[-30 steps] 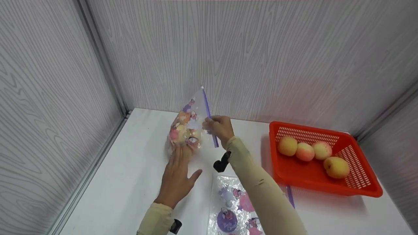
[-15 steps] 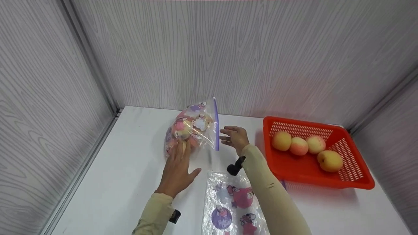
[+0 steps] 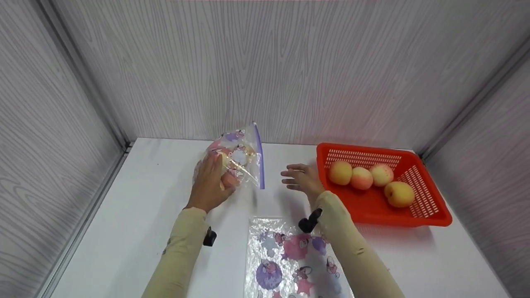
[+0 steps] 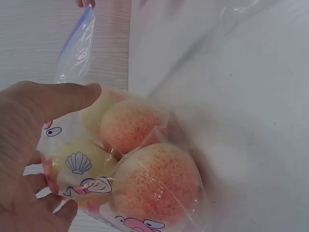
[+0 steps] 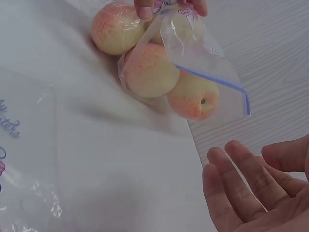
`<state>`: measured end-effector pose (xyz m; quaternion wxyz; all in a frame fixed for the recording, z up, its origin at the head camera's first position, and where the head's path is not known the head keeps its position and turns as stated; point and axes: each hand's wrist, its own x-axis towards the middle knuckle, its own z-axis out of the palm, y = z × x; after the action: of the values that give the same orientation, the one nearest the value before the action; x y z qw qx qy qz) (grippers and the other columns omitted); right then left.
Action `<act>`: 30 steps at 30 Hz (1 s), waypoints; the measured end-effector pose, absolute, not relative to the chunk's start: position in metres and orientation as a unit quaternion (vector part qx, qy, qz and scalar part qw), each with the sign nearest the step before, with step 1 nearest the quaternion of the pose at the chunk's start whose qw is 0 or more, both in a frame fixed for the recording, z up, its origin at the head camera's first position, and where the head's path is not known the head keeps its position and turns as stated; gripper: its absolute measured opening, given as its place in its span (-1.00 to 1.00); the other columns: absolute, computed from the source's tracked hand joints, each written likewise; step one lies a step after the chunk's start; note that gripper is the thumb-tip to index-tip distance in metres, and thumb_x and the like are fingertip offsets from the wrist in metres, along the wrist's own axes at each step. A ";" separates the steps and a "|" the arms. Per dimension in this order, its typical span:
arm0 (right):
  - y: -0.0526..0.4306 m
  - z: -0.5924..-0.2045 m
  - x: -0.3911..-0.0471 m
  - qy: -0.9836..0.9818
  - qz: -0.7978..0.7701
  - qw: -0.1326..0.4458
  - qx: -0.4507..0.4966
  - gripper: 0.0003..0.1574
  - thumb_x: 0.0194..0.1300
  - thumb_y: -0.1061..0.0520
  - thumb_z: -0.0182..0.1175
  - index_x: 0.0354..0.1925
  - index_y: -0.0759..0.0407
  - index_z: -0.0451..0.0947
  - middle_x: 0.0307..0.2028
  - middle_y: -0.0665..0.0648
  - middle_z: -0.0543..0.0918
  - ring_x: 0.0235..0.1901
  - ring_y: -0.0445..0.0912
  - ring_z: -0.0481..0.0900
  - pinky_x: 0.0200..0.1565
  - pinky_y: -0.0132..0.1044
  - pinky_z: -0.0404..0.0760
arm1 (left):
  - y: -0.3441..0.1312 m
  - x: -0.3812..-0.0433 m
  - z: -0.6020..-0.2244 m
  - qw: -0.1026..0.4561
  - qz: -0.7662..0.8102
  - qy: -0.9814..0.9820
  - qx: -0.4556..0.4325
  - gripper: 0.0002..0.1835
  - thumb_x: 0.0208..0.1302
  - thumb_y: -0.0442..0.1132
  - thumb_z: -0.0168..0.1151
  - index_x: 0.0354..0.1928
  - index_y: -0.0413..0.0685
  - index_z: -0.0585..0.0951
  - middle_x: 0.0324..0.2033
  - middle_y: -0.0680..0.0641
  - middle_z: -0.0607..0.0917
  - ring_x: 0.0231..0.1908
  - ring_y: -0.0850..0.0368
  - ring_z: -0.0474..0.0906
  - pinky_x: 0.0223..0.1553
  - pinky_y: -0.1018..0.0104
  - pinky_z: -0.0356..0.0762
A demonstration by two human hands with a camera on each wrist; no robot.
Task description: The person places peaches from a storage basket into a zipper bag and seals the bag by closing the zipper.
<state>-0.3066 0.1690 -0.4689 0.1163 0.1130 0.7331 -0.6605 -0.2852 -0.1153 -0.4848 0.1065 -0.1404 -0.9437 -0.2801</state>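
A clear zip bag of peaches [image 3: 241, 155] with a purple zip edge and printed figures lies toward the back of the table. My left hand [image 3: 208, 182] holds its left side, fingers over the top and thumb on the near side. Peaches [image 4: 157, 186] show through the film between thumb and fingers in the left wrist view. Right of the zip edge, apart from the bag, my right hand [image 3: 303, 179] hovers with fingers spread and nothing in it. In the right wrist view those fingers [image 5: 258, 181] are loosely bent, below the bag's blue-looking zip [image 5: 212, 79].
A second printed bag [image 3: 285, 258] lies flat on the white table [image 3: 136, 231] at the front, partly under my right forearm. At right stands a red perforated basket [image 3: 372, 217] with several yellow and pink fruits [image 3: 399, 194]. Grey wood-grain panels [image 3: 265, 70] enclose the table.
My right hand has let go of the bag's zip edge and moved right. The bag has sunk lower. My left hand has slid farther up over the bag, and the view has shifted.
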 end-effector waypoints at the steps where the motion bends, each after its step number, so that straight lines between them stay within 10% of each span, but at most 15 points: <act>1: 0.171 -0.470 -0.305 0.734 -0.660 0.116 0.110 -0.66 0.39 0.14 0.05 0.09 0.21 0.44 -0.06 0.21 0.65 -0.09 0.08 0.65 -0.03 -0.14 0.63 | -0.116 -0.287 -0.486 0.112 -0.284 -0.942 -0.141 0.05 -0.01 -0.10 0.45 0.43 -0.26 0.04 0.43 -0.23 0.01 0.41 -0.17 -0.10 0.41 -0.09 -0.18; 30: 0.183 -0.474 -0.287 0.735 -0.666 0.109 0.066 -0.66 0.35 0.22 0.09 0.06 0.31 0.42 -0.10 0.31 0.63 -0.07 0.19 0.62 -0.03 -0.11 0.62 | -0.091 -0.311 -0.491 0.101 -0.173 -0.966 -0.161 -0.10 -0.06 -0.29 0.46 0.36 -0.16 0.24 0.34 -0.19 0.22 0.34 -0.14 0.11 0.33 -0.05 0.17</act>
<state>-0.2871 0.1825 -0.4745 0.1093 0.0664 0.7346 -0.6664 -0.3111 -0.0910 -0.4914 0.1011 -0.1614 -0.9664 -0.1726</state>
